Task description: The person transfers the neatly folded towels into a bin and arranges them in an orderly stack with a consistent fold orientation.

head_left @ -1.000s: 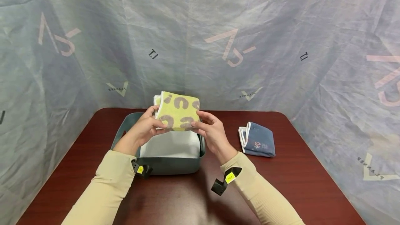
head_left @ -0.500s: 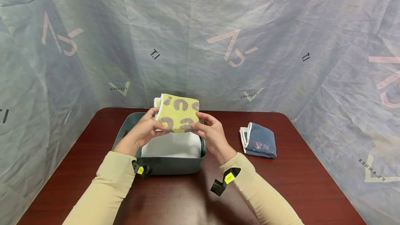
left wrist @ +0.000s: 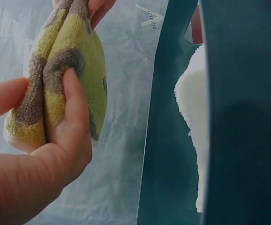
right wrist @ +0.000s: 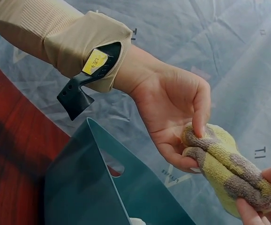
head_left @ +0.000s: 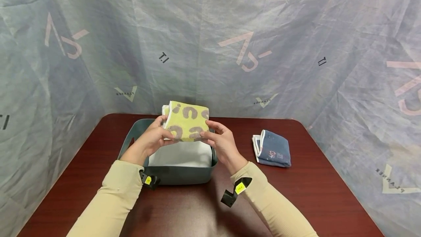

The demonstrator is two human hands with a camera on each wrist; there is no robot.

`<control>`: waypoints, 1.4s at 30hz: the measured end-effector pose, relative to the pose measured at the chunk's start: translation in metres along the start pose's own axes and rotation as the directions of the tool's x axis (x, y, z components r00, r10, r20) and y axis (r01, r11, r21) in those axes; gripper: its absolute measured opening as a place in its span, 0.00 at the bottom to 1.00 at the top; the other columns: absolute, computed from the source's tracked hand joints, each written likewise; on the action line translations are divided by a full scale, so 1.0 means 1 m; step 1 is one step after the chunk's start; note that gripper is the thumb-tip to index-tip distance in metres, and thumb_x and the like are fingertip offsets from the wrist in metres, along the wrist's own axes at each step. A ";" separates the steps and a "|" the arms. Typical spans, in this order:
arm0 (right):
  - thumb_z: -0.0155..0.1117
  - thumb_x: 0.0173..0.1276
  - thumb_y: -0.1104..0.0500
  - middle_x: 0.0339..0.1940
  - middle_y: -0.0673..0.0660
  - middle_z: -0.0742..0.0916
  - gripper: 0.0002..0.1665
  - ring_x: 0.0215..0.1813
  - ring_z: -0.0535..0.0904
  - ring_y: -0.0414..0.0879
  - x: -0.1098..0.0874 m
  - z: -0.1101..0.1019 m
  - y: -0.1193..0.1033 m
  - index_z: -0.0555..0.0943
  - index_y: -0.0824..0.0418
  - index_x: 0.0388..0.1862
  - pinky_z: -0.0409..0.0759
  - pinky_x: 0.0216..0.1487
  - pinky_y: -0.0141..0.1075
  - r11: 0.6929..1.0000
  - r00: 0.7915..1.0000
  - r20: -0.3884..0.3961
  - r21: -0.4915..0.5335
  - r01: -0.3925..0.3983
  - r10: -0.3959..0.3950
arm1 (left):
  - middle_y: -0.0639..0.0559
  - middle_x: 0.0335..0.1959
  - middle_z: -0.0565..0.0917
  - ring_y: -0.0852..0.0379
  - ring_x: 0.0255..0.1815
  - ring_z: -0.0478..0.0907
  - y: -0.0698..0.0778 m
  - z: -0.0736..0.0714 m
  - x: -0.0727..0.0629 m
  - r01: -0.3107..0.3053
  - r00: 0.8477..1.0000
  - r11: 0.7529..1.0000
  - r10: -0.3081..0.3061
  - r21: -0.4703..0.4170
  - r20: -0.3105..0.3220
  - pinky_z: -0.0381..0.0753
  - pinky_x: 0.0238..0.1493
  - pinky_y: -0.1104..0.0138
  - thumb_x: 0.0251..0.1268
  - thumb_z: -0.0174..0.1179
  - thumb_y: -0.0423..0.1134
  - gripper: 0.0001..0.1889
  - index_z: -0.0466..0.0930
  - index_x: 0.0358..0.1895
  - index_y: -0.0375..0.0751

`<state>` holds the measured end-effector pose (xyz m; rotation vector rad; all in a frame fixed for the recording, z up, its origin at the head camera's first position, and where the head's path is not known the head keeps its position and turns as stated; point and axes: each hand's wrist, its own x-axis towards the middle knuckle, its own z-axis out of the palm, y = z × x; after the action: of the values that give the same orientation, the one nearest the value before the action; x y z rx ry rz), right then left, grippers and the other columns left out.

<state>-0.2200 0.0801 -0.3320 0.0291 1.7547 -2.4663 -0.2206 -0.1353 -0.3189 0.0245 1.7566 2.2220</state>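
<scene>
A folded yellow towel (head_left: 189, 120) with grey-brown patches and a white edge is held up between both hands over a dark teal bin (head_left: 177, 175). My left hand (head_left: 149, 138) pinches its left end, thumb on the near face. On the opposite end, my right hand (head_left: 222, 142) grips with thumb and fingers. Seen from the right wrist, the towel (right wrist: 229, 171) shows its thick folded edge, with fingers at both ends. White cloth (head_left: 181, 153) lies inside the bin beneath, partly hidden by the towel and hands.
To the right of the bin, a folded blue towel (head_left: 273, 148) with white edging lies on the dark red table (head_left: 315, 193). Grey sheeting (head_left: 204, 46) with printed marks hangs behind and along both sides. The bin has a cut-out handle hole (right wrist: 112, 164).
Both hands have lowered the yellow towel slightly toward the bin, keeping their hold on its two ends. The blue towel has stayed on the table.
</scene>
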 end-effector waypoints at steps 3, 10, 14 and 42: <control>0.62 0.57 0.76 0.53 0.61 0.75 0.25 0.41 0.79 0.48 -0.001 0.000 0.000 0.75 0.67 0.55 0.80 0.44 0.42 1.000 1.000 0.000 0.006 -0.003 0.003 | 0.40 0.46 0.66 0.56 0.38 0.77 -0.001 -0.001 0.000 -0.002 1.000 1.000 0.002 0.012 0.004 0.79 0.45 0.60 0.54 0.47 0.17 0.36 0.45 0.66 0.38; 0.61 0.57 0.76 0.52 0.62 0.74 0.25 0.40 0.79 0.48 -0.001 -0.001 0.002 0.74 0.68 0.56 0.80 0.45 0.42 1.000 1.000 0.005 0.014 0.000 0.000 | 0.40 0.46 0.68 0.56 0.38 0.78 -0.003 -0.002 0.002 0.006 1.000 0.999 -0.006 0.036 0.000 0.79 0.44 0.61 0.53 0.47 0.17 0.36 0.46 0.66 0.38; 0.61 0.57 0.76 0.52 0.61 0.75 0.25 0.40 0.79 0.47 0.000 0.000 0.003 0.75 0.69 0.55 0.80 0.44 0.41 1.000 1.000 -0.004 0.011 -0.008 0.008 | 0.40 0.45 0.68 0.56 0.38 0.78 -0.004 -0.002 0.002 0.009 1.000 0.998 -0.009 0.057 -0.001 0.79 0.45 0.60 0.53 0.48 0.17 0.35 0.48 0.65 0.37; 0.60 0.55 0.78 0.52 0.62 0.74 0.26 0.37 0.79 0.47 0.002 -0.002 0.012 0.75 0.69 0.55 0.80 0.44 0.43 0.996 0.997 0.007 -0.062 -0.070 0.071 | 0.37 0.49 0.65 0.50 0.42 0.75 -0.014 -0.008 0.006 0.086 0.996 0.992 -0.083 0.093 -0.031 0.78 0.47 0.55 0.51 0.47 0.16 0.37 0.47 0.67 0.36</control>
<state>-0.2212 0.0781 -0.3444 0.0728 1.7932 -2.3584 -0.2253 -0.1390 -0.3352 -0.0588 1.8405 2.0886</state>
